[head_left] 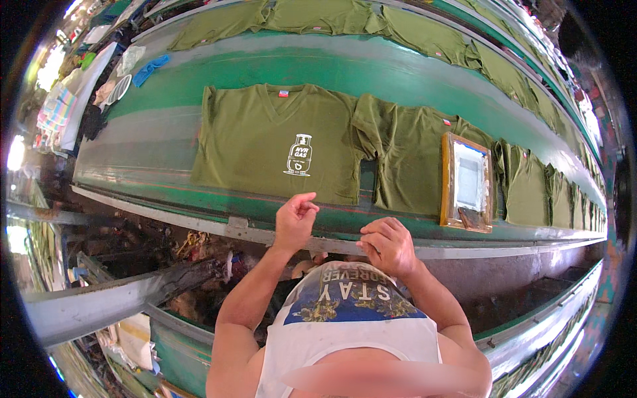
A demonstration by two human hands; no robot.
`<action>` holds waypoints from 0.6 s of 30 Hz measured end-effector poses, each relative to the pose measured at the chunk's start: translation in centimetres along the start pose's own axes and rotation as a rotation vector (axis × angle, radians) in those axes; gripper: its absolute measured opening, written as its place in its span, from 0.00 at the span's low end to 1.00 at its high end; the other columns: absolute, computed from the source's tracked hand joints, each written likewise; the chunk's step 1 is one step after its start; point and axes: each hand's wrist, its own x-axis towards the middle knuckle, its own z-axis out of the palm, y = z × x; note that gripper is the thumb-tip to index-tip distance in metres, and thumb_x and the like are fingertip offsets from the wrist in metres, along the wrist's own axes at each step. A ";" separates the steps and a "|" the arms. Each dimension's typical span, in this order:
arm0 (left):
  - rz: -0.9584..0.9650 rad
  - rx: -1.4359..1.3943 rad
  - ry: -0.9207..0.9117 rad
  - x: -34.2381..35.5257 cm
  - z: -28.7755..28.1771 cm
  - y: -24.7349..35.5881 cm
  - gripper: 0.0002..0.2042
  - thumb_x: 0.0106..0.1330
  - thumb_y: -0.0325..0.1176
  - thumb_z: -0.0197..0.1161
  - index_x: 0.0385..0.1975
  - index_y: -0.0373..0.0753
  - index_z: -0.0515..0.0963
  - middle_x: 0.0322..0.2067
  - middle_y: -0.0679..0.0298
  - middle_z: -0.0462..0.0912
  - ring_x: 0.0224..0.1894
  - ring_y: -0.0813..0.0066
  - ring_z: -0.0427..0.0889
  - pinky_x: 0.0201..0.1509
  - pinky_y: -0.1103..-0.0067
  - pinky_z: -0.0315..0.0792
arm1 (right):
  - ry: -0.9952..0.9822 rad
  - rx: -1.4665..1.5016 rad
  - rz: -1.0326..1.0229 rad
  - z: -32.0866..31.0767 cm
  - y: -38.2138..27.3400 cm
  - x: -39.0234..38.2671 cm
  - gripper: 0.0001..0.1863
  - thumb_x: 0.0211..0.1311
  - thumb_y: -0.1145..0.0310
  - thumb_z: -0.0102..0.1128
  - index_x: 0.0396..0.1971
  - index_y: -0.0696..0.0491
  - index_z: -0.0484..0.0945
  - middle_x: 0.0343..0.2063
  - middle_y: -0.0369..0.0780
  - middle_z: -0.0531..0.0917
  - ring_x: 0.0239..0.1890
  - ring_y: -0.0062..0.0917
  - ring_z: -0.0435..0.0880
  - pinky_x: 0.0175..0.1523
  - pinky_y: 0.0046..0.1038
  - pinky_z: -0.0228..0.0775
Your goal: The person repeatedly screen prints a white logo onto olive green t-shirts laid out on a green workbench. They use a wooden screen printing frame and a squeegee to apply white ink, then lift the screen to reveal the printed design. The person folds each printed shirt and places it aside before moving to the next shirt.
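A green V-neck T-shirt (pixel 245 142) lies flat on the long green table, with a white gas-cylinder print (pixel 299 154) on its chest. My left hand (pixel 296 220) hovers at the table's near edge, just below this shirt's hem. Its fingers are curled in, and no object shows in them. To the right, my right hand (pixel 388 244) is held over the same edge with bent fingers; nothing shows in it either. A wooden-framed printing screen (pixel 448 179) rests on the neighbouring green T-shirt (pixel 406 149), with a brown squeegee (pixel 472 220) at its near end.
More green shirts (pixel 526 179) line the table toward the right, and another row (pixel 318 16) lies along its far side. A blue cloth (pixel 150 70) sits at the left end. Metal rails (pixel 119 302) and a second table (pixel 544 331) stand close by me.
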 end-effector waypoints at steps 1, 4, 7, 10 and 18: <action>0.018 0.023 0.029 -0.2 -0.5 -0.1 0.19 0.74 0.19 0.68 0.64 0.35 0.84 0.43 0.64 0.92 0.44 0.81 0.88 0.52 0.80 0.82 | 0.004 -0.021 0.018 0.1 0.0 0.0 0.10 0.56 0.74 0.81 0.37 0.53 0.88 0.41 0.40 0.91 0.46 0.39 0.91 0.51 0.42 0.84; 0.001 0.040 0.105 -0.8 -1.8 -0.3 0.19 0.74 0.18 0.68 0.64 0.35 0.84 0.43 0.65 0.92 0.43 0.81 0.88 0.52 0.80 0.82 | -0.018 -0.073 0.072 0.3 0.1 0.1 0.11 0.58 0.74 0.80 0.40 0.54 0.89 0.41 0.41 0.91 0.46 0.39 0.91 0.51 0.43 0.84; 0.047 0.057 0.149 -1.8 -2.8 0.1 0.18 0.75 0.18 0.67 0.63 0.33 0.84 0.43 0.65 0.91 0.43 0.83 0.87 0.51 0.81 0.82 | -0.032 -0.085 0.085 0.7 0.6 0.3 0.11 0.59 0.74 0.78 0.42 0.54 0.90 0.42 0.41 0.91 0.46 0.40 0.90 0.52 0.43 0.84; 0.072 0.116 0.201 -2.9 -4.1 0.7 0.18 0.74 0.19 0.68 0.63 0.33 0.85 0.42 0.65 0.91 0.42 0.85 0.86 0.49 0.82 0.82 | -0.041 -0.092 0.060 1.8 1.0 0.5 0.10 0.59 0.72 0.76 0.41 0.53 0.90 0.42 0.41 0.90 0.45 0.40 0.90 0.52 0.44 0.83; 0.051 0.281 0.342 -4.6 -7.8 2.6 0.17 0.73 0.22 0.73 0.60 0.35 0.86 0.38 0.69 0.89 0.38 0.85 0.84 0.45 0.81 0.80 | -0.084 -0.005 -0.040 4.4 2.2 0.6 0.07 0.57 0.64 0.74 0.31 0.50 0.85 0.34 0.39 0.85 0.42 0.42 0.87 0.52 0.44 0.81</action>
